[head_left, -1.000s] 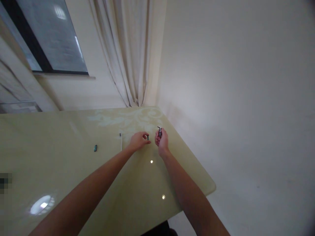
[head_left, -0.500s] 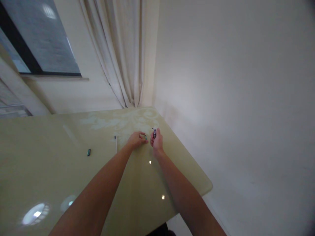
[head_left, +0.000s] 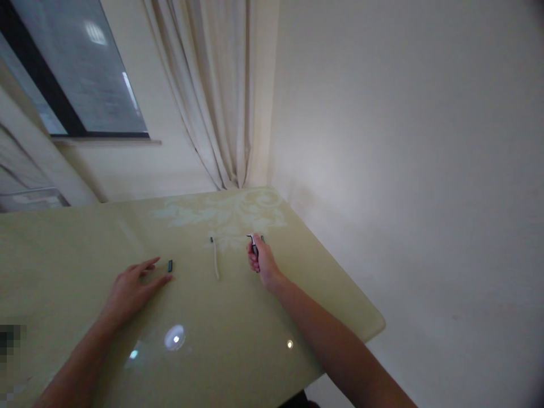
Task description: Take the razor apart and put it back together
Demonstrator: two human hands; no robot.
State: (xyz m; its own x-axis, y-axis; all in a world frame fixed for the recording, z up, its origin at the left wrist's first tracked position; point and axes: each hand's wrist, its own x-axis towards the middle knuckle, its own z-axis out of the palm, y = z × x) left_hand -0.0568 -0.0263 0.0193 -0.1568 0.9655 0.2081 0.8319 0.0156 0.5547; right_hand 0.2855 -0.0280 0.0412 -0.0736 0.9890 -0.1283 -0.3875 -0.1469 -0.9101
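Black-and-silver tool (head_left: 254,248), bent tip (head_left: 249,236).

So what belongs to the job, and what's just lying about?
Likely job things:
- black-and-silver tool in the right hand
- small green block by the left hand

Seemingly lying about:
- dark-tipped white strip on the table
- second green piece behind the right hand

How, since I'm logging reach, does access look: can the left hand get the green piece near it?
Likely yes: the left hand is open, with nothing visible between its fingertips and the green piece.
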